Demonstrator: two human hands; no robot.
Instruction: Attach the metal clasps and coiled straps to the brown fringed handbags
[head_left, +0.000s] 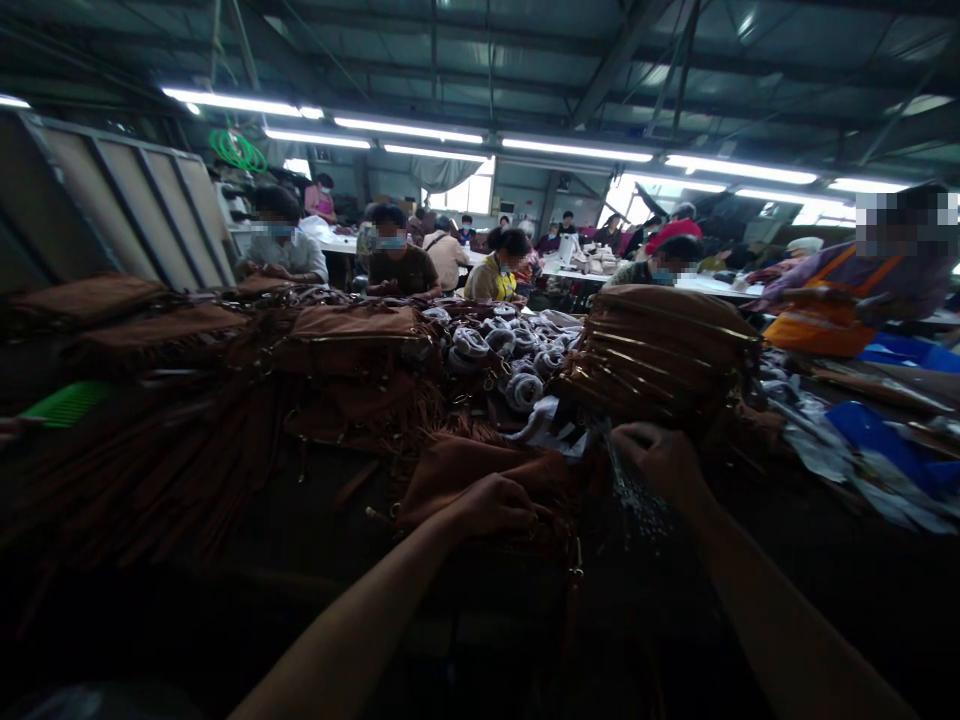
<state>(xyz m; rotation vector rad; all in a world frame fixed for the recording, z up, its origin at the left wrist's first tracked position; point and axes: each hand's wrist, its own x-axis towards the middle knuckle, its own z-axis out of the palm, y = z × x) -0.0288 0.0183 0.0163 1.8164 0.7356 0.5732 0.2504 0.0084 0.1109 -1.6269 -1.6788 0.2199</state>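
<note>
A brown handbag (457, 475) with fringe and gold-coloured clasps lies right in front of me on the dark table. My left hand (499, 503) rests on its top with fingers curled over and gripping it. To the right, my right hand (664, 460) is closed in a pinch at the upper end of a bundle of thin clear strands (636, 500). The exact spot between those fingertips is too dark to make out fully. Behind my right hand rises a stack of brown bags (664, 345) with gold zippers.
Wrapped rolled straps (517, 350) lie in a heap behind the handbag. More brown bags (352, 340) and long fringe (172, 450) spread leftward. A green comb-like thing (69, 403) shows at far left. Blue plastic (885, 445) lies right. A co-worker in an orange apron (821, 320) stands there.
</note>
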